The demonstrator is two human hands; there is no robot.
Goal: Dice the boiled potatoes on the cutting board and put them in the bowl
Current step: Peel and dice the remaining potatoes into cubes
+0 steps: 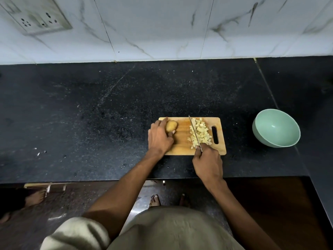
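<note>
Dicing stage, seen from above. One potato is already cut: a heap of pale cubes (199,133) lies on the right half of the wooden cutting board (182,141), beside its handle slot. The right hand (208,164) is clenched around the handle of a knife (195,131), whose blade lies along the left edge of the heap, tip pointing away from the person. The left hand (159,137) curls its fingers and thumb around a whole potato (171,125) at the board's left end.

By the look of it, the heap is being set aside and the whole potato is next. That calls for bringing the potato to the bare middle of the board, steadying it with fingertips tucked back, and slicing before cross-cutting. A boiled potato is probably soft, so light pressure should do.

The green bowl (276,128) stands on the counter to the right, apart from the board, and shows nothing inside; the cubes have yet to go in.

The counter (90,114) is dark speckled stone. Behind it rises a wall of white marbled tiles (162,27) with a socket plate (36,17) at upper left. Bare feet show on the floor below.
</note>
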